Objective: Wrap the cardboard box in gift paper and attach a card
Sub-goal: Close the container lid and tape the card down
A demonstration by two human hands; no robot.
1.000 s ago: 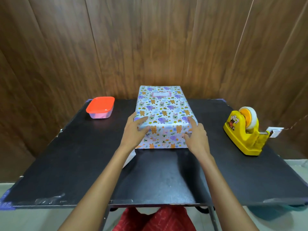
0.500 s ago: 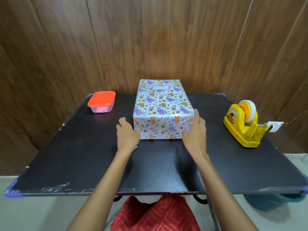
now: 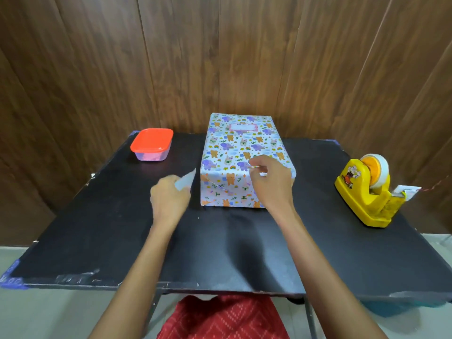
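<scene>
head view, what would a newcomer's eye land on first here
First the box in bright animal-print gift paper, mid-table, with a card on its top at the far end. Next, the yellow tape dispenser at the right and the red-lidded container at the far left. The left hand grips a pale strip beside the box; the right hand curls at its near top edge.
</scene>
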